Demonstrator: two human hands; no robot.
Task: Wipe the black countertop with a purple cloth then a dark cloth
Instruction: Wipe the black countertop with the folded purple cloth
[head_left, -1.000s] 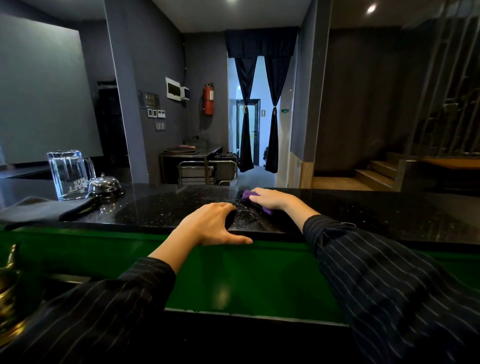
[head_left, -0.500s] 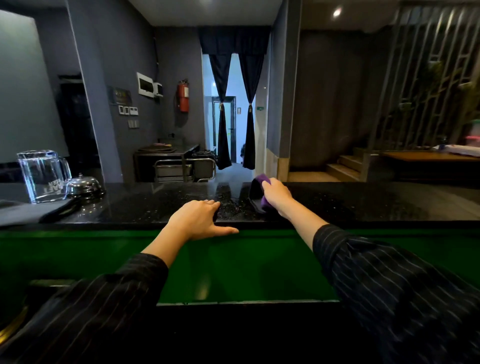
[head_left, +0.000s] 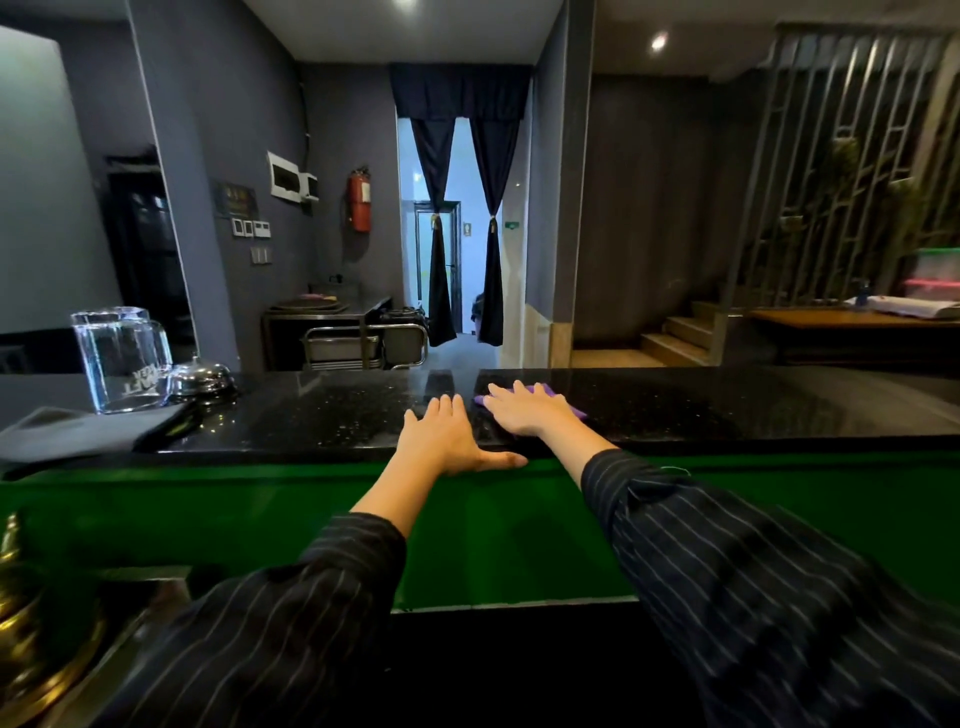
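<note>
The black speckled countertop (head_left: 727, 410) runs across the view above a green front panel. My right hand (head_left: 527, 410) lies flat, fingers spread, pressing the purple cloth (head_left: 571, 410) onto the counter near its middle; only the cloth's edges show around the hand. My left hand (head_left: 447, 439) rests flat on the counter's near edge just left of it, thumb along the rim, holding nothing. A dark grey folded cloth (head_left: 78, 434) lies on the counter at the far left.
A clear glass pitcher (head_left: 122, 358) and a chrome service bell (head_left: 200, 376) stand at the counter's left, behind the dark cloth. Brass ware (head_left: 31, 623) sits low at the left. The counter stretches on to the right of my hands.
My right hand went from lifting the bunched purple cloth to pressing it flat on the counter. My left hand has flattened on the edge. The view has shifted slightly.
</note>
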